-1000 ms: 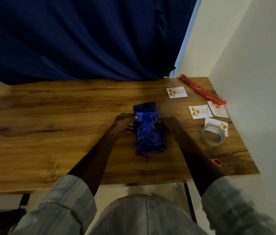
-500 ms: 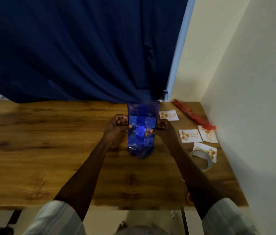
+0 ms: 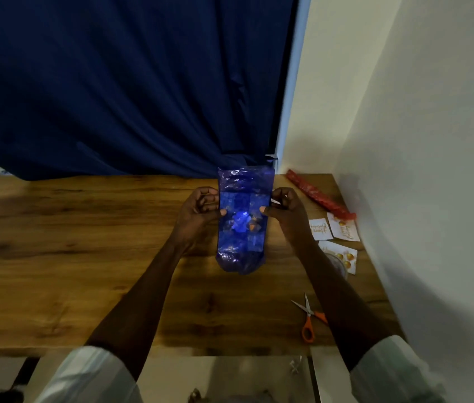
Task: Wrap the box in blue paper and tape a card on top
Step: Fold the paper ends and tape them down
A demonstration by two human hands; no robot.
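Box (image 3: 243, 219), wrapped in glossy blue paper: held upright above the wooden table (image 3: 84, 257), in front of the dark curtain (image 3: 128, 82). Left hand (image 3: 198, 212) grips the left edge, thumb on the near face, fingers curled behind. Right hand (image 3: 284, 212) grips the right edge likewise. Paper ends: top and bottom loose, crumpled, apparently not yet folded shut. Handling, by judgement: light, rigid core; film-like wrap slick and easily torn or creased; best held by the firm side edges at mid-height, not by the slack ends. Nearby stock: printed cards (image 3: 334, 231) by the right wall, red roll (image 3: 317, 196) behind them, orange-handled scissors (image 3: 308, 318) near the front edge. Card not yet attached.
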